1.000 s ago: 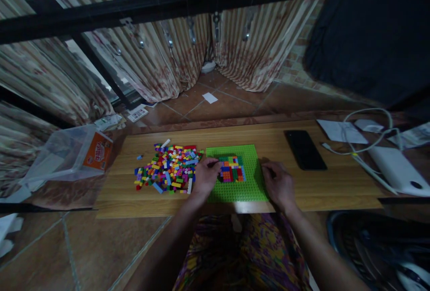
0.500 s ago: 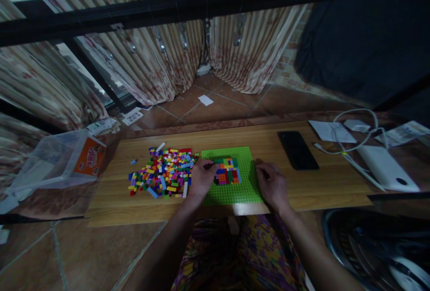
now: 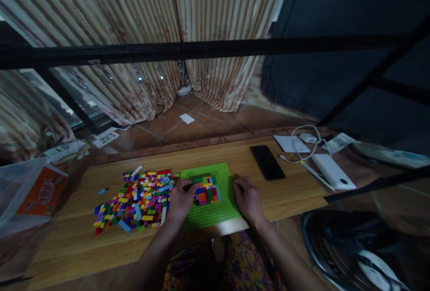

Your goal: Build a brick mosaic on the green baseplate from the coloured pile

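Note:
A green studded baseplate [image 3: 208, 220] lies on the wooden table, with a block of red, orange, blue, yellow and green toy bricks [image 3: 207, 191] built on it. My left hand [image 3: 182, 200] is over the plate's left part, thumb and fingers pinched together at the left side of the built block. Whatever is between those fingertips is hidden. At the plate's right edge is my right hand [image 3: 249, 199], its fingers curled in and the fingertips close together against the edge. I cannot make out anything in them. Left of my left hand spreads a pile of loose coloured bricks [image 3: 143, 199].
A black phone [image 3: 268, 162] lies on the table to the right. Beyond it are a white power bank [image 3: 333, 171], a looped white cable [image 3: 304, 162] and papers [image 3: 291, 144]. A clear plastic box [image 3: 20, 179] with an orange label stands at far left.
The whole scene has shifted left and somewhat down as my head turned. Both hands keep about the same places at the baseplate. No change in the built block is visible.

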`<state>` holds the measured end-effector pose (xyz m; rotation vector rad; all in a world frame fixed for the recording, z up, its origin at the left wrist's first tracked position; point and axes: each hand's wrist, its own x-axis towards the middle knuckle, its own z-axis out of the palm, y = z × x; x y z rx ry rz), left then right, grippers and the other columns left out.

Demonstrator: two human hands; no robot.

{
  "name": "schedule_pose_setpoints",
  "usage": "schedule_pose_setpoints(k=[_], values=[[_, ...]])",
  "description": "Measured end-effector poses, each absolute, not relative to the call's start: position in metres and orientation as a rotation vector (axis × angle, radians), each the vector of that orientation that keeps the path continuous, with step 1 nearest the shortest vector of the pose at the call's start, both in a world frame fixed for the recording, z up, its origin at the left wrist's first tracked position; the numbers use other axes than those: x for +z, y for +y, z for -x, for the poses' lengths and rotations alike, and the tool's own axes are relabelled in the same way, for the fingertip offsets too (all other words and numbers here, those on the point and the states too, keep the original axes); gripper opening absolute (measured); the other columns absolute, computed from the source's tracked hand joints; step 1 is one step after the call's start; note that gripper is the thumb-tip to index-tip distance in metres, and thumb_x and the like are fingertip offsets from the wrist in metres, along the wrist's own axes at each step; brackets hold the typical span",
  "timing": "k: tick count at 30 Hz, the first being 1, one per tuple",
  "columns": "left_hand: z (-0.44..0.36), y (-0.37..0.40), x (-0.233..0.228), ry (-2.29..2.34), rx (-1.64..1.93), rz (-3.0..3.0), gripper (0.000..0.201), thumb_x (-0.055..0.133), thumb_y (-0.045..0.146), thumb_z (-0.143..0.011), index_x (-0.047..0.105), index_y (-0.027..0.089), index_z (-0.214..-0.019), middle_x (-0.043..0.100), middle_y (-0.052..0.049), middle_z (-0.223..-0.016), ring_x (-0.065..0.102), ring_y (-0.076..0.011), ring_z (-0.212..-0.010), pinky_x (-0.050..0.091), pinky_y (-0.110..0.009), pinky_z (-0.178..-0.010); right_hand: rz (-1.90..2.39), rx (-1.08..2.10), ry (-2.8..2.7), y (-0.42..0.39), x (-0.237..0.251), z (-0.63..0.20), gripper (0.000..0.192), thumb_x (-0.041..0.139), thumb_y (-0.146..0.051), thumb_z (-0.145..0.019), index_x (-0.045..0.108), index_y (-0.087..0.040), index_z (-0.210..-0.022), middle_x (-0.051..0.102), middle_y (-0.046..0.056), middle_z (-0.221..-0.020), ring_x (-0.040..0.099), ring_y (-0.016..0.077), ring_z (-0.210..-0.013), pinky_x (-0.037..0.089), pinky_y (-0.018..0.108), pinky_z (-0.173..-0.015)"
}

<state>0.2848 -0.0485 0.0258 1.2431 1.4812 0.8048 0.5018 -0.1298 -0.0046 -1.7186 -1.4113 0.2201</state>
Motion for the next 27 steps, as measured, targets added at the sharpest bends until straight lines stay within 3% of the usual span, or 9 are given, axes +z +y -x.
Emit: schedule_pose_setpoints(k=[10, 16, 27], values=[[-0.287, -0.042, 0.035, 1.515, 0.697, -1.265, 0.027, 0.066, 0.042, -0.070, 0.064, 0.017, -0.079, 0.063, 0.001, -0.058, 0.061, -0.0165, -0.050, 0.049, -0.026, -0.047, 1.720, 0.238, -1.395, -0.128, -0.004, -0.501, 0.020, 0.046, -0.022, -0.091, 0.066, -0.022, -0.087, 0.067, 0.007, -0.093, 0.062, 0.0199, -0.089, 0.049, 0.032, -0.082], [-0.284, -0.042, 0.025, 1.542, 0.775, -1.410, 0.028, 0.066, 0.045, -0.071, 0.065, 0.018, -0.079, 0.067, -0.002, -0.063, 0.063, -0.0181, -0.053, 0.049, -0.027, -0.049, 1.718, 0.242, -1.396, -0.128, -0.001, -0.500, 0.021, 0.045, -0.024, -0.092, 0.066, -0.023, -0.088, 0.066, 0.007, -0.092, 0.062, 0.0203, -0.090, 0.049, 0.033, -0.082], [-0.285, -0.042, 0.031, 1.491, 0.735, -1.302, 0.030, 0.067, 0.043, -0.070, 0.064, 0.016, -0.083, 0.063, 0.001, -0.062, 0.061, -0.0154, -0.050, 0.050, -0.026, -0.048, 1.728, 0.240, -1.407, -0.129, -0.001, -0.501, 0.021, 0.046, -0.022, -0.091, 0.067, -0.022, -0.088, 0.066, 0.008, -0.094, 0.062, 0.0205, -0.091, 0.049, 0.033, -0.083]])
